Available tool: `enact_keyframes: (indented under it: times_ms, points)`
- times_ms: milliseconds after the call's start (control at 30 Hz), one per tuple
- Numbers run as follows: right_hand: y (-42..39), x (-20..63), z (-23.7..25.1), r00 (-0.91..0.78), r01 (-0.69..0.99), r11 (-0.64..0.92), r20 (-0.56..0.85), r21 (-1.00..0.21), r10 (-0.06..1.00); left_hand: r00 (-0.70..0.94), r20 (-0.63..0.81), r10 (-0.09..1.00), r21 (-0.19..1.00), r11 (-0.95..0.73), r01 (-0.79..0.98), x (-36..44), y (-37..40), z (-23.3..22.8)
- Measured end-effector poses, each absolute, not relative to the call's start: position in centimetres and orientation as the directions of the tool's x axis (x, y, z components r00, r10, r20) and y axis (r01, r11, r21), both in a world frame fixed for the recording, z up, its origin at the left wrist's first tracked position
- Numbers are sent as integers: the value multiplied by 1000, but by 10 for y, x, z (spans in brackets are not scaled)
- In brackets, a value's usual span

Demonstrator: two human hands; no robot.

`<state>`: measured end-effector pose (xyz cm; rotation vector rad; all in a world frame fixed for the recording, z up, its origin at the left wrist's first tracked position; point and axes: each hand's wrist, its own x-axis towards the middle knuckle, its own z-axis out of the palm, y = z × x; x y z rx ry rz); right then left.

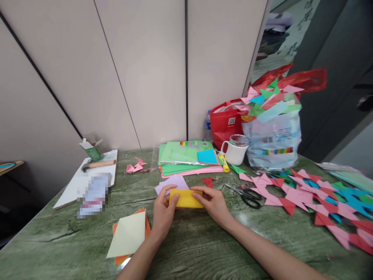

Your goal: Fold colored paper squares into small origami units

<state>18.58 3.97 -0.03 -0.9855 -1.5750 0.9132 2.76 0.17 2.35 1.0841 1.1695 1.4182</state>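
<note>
A yellow sheet of paper (186,198), folded into a long rectangle, is held up just above the table between my two hands. My left hand (164,208) pinches its left end between thumb and fingers. At the right end my right hand (212,202) grips it the same way. Behind the yellow paper lies a lilac paper square (175,182), partly covered by it. Left of my left forearm rests a small stack of square papers, a cream sheet (128,233) over orange ones (148,224).
Black scissors (247,195) lie to the right, near a spread of folded pink, red and blue paper pieces (297,194). Paper packs (183,153), a white mug (234,151) and a stuffed bag (272,136) line the back. A hammer (99,165) rests on a white board (70,190).
</note>
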Motion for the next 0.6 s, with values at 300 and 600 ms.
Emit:
enact_keyframes:
  times_ms: [300, 600]
  points:
    - [39, 186, 2, -144, 167, 400, 379, -901, 914, -135, 68, 989, 989, -85, -125, 29, 1, 27]
    - [39, 186, 2, -140, 166, 397, 377, -903, 916, -157, 86, 984, 989, -103, -109, 29, 1, 26]
